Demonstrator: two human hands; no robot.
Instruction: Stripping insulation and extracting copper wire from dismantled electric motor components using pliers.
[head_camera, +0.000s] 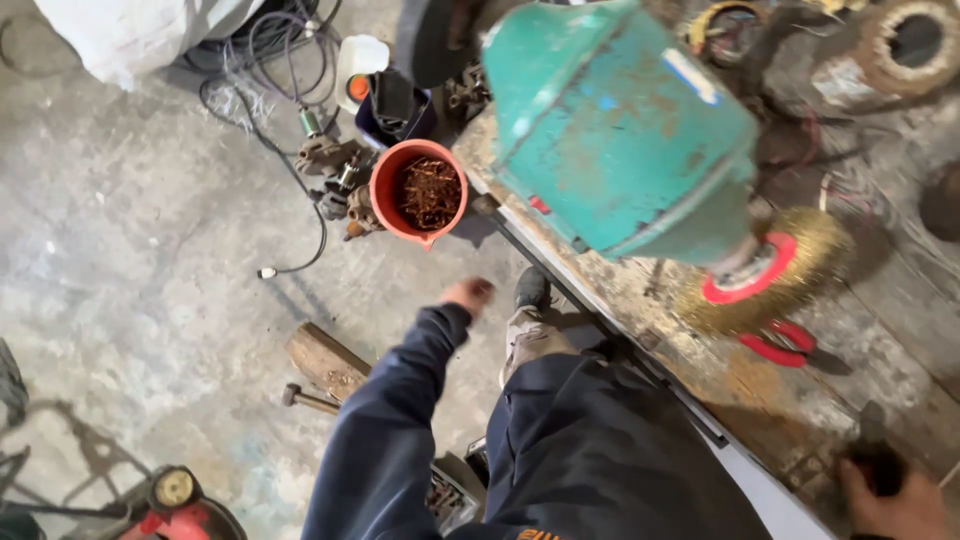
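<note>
Head view: left hand (468, 296) loosely curled, empty, hanging above floor near red bucket (392, 178) of rusty scrap; right hand (895, 500) clasping dark object (878, 462) on workbench (640, 290) by wire-wheel grinder (620, 130).

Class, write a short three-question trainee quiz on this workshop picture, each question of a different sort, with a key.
1. True or false: the left hand rests on the bench.
2. What fills the orange bucket? A) water B) rusty metal bits C) sand
3. Name the tool on the floor beside the log.

Key:
1. False; it hangs over the floor, apart from the bench.
2. B
3. A hammer.
</note>
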